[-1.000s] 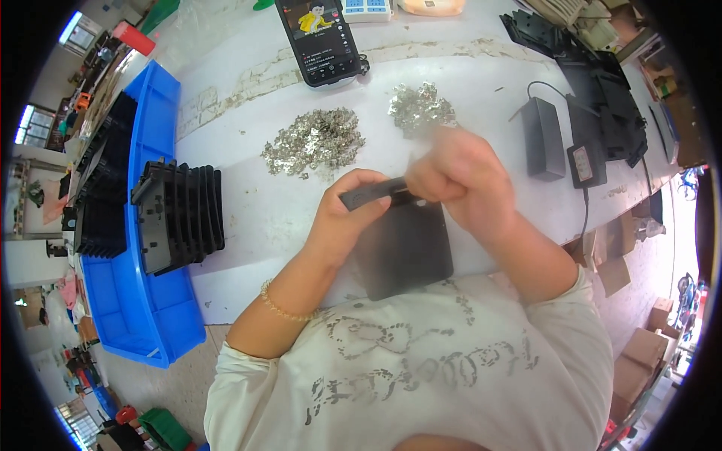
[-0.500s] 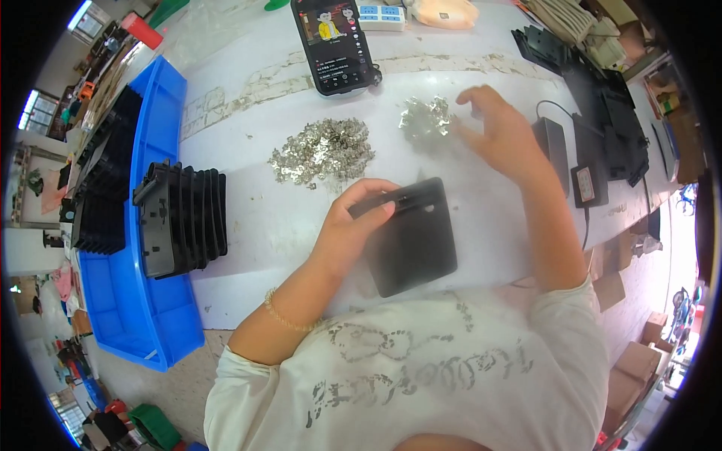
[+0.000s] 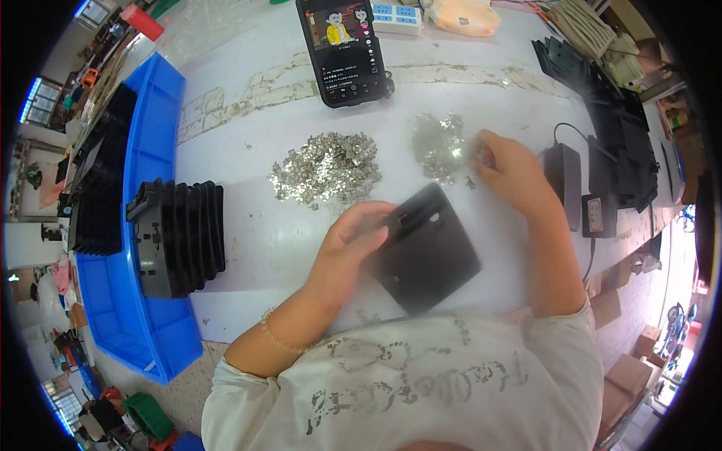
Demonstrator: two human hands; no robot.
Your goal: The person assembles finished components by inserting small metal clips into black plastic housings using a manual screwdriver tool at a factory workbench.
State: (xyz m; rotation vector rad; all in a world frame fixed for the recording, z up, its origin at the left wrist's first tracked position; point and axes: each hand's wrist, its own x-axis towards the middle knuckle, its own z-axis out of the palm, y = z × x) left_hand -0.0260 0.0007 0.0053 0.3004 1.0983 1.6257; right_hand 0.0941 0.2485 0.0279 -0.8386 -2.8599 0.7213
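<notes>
My left hand (image 3: 340, 252) grips a flat black plastic panel (image 3: 436, 259) by its left edge, thumb on top. The panel is tilted above the white table and has small slots and a hole near its upper edge. My right hand (image 3: 519, 179) is curled with its fingertips together at the right side of a small heap of shiny metal pieces (image 3: 438, 143). What those fingertips hold, if anything, is too small to make out. A larger heap of similar silvery pieces (image 3: 325, 169) lies beyond my left hand.
On the left, a blue bin (image 3: 154, 113) holds black plastic parts, with a stack of black panels (image 3: 180, 237) at its edge. A phone (image 3: 344, 60) stands at the back near a power strip (image 3: 396, 19). Black adapters (image 3: 562, 184) and more black parts (image 3: 613, 120) lie right.
My right hand has come down toward me, and its fingers have closed beside the small heap. The panel in my left hand has turned, its lower end swinging to the right.
</notes>
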